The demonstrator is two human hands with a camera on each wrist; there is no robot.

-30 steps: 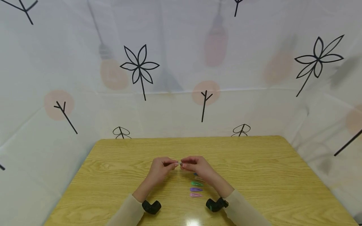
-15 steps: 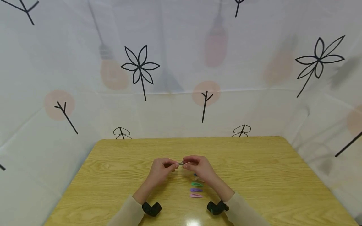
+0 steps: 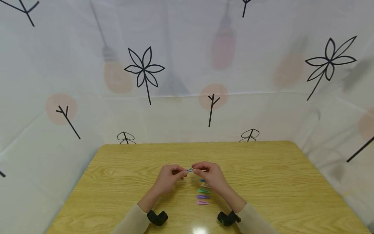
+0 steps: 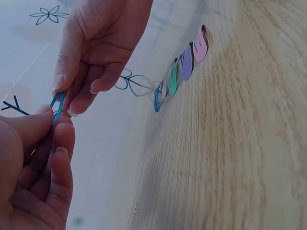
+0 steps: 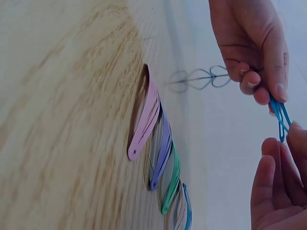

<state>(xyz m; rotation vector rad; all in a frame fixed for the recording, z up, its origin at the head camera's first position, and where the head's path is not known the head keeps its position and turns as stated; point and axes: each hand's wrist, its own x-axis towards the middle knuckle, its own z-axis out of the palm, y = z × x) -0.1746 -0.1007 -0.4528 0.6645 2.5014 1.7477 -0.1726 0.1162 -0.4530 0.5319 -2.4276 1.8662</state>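
A light-blue snap hair clip [image 5: 280, 120] spans the gap between both hands above the table, its metal strips spread apart. My left hand [image 3: 169, 178] pinches one end between thumb and fingers; my right hand [image 3: 211, 175] pinches the other end. Fingertips cover both ends of the clip. Below and beside the right hand, more snap clips lie in a row on the table: a blue clip [image 3: 203, 180], a beige clip [image 3: 205, 185], a green clip [image 3: 203, 190], a purple clip [image 3: 203, 197] and a pink clip [image 3: 202, 202].
The wood-grain table [image 3: 117, 188] reaches back to a pale cloth [image 3: 175, 117] printed with plants and lamps, which hangs behind and along the sides. Black wrist mounts [image 3: 157, 217] sit by both cuffs.
Both hands have shifted slightly right, the right one farther. More of the held clip shows between the fingertips, its strips visibly parted. The row of clips on the table has stayed put.
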